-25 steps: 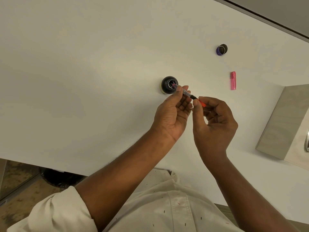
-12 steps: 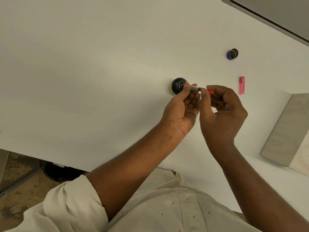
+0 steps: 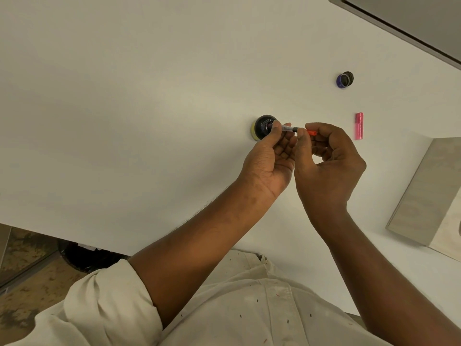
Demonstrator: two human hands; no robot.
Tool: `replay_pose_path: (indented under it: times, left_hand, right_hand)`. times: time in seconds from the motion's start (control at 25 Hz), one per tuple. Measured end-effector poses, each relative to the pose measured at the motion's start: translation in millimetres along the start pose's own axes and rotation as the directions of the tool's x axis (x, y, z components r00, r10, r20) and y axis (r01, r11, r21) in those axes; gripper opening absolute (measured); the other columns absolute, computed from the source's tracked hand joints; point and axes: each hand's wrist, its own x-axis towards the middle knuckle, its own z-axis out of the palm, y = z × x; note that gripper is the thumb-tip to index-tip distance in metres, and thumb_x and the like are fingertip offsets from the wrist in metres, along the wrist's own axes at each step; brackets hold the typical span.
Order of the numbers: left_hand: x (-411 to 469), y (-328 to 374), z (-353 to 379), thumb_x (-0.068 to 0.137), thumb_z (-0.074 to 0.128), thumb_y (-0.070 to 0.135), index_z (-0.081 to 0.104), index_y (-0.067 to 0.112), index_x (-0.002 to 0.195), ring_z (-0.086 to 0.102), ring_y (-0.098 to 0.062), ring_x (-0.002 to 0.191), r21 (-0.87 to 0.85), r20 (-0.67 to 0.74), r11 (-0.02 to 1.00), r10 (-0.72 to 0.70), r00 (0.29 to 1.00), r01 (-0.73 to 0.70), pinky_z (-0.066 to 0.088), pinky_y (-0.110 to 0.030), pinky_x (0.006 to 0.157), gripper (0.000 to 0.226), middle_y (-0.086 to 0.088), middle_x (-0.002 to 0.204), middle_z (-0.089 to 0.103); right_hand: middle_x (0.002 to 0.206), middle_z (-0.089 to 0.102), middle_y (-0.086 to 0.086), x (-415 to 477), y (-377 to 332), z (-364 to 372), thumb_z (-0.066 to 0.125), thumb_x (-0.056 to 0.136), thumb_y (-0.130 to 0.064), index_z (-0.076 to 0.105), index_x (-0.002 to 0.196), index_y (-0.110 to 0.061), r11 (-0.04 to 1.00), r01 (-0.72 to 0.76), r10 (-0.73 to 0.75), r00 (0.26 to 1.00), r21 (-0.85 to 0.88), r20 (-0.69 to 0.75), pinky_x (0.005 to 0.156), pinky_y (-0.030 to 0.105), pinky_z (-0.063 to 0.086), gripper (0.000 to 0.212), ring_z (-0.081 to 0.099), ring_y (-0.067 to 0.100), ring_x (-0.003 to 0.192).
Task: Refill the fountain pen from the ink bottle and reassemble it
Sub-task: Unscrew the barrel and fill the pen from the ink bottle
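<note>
An open dark ink bottle [image 3: 262, 127] with a yellow label stands on the white table [image 3: 149, 96]. The pen's inner part [image 3: 289, 128], a clear converter tube with an orange end knob, lies nearly level with its front end over the bottle's mouth. My left hand [image 3: 270, 156] pinches the tube near the bottle. My right hand [image 3: 326, 156] grips the orange knob with thumb and forefinger. The nib is hidden behind my left fingers. A pink pen barrel [image 3: 359, 126] lies on the table to the right.
The bottle's purple cap [image 3: 345, 79] lies on its side at the back right. A grey wooden board [image 3: 424, 191] sits at the right edge. A grey panel [image 3: 411, 21] runs along the far right corner. The table's near edge is at the lower left.
Both hands stay on the pen part at the bottle's mouth. The pen part has tipped from slanted to nearly level. The view has shifted slightly.
</note>
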Motion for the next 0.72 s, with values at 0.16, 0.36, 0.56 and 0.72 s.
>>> replay_pose_path:
  times: [0.16,0.36,0.56,0.72]
  left_hand:
    - [4.6,0.7,-0.1,0.093,0.053,0.022,0.061,0.004,0.088,0.061,-0.015,0.079,0.001,-0.010,1.000,-0.008,1.000,0.008,0.046,-0.034,0.097,0.020,-0.006,0.076,0.064]
    - [7.7,1.9,-0.8,0.093,0.053,0.023,0.061,0.003,0.090,0.061,-0.017,0.085,-0.017,-0.003,1.000,-0.020,1.000,0.020,0.046,-0.038,0.100,0.022,-0.009,0.082,0.064]
    - [6.7,2.2,-1.6,0.093,0.053,0.023,0.062,0.003,0.088,0.063,-0.017,0.083,-0.004,0.005,1.000,-0.020,1.000,0.020,0.045,-0.039,0.102,0.022,-0.007,0.075,0.067]
    - [3.8,3.6,-3.3,0.093,0.053,0.022,0.062,0.004,0.084,0.067,-0.012,0.065,0.034,-0.003,0.999,-0.005,1.000,0.005,0.054,-0.026,0.079,0.022,-0.005,0.065,0.068]
  right_hand:
    - [0.086,0.067,-0.002,2.6,-0.1,1.1,0.063,0.088,-0.013,0.068,0.098,-0.008,1.000,-0.010,0.011,1.000,-0.014,0.024,0.071,0.017,0.053,0.011,0.065,0.011,0.076]
    - [0.085,0.066,-0.003,4.6,0.2,2.6,0.063,0.088,-0.013,0.068,0.096,-0.008,1.000,0.013,-0.012,0.999,-0.021,0.030,0.070,0.016,0.052,0.011,0.064,0.010,0.076]
    - [0.084,0.066,-0.003,2.8,0.5,2.7,0.063,0.088,-0.012,0.068,0.094,-0.008,0.999,0.015,-0.014,1.000,-0.035,0.023,0.068,0.013,0.050,0.009,0.062,0.008,0.074]
    - [0.084,0.065,-0.005,0.2,1.1,1.7,0.063,0.088,-0.011,0.068,0.094,-0.008,0.999,0.016,-0.015,1.000,-0.037,0.015,0.067,0.015,0.050,0.008,0.061,0.008,0.072]
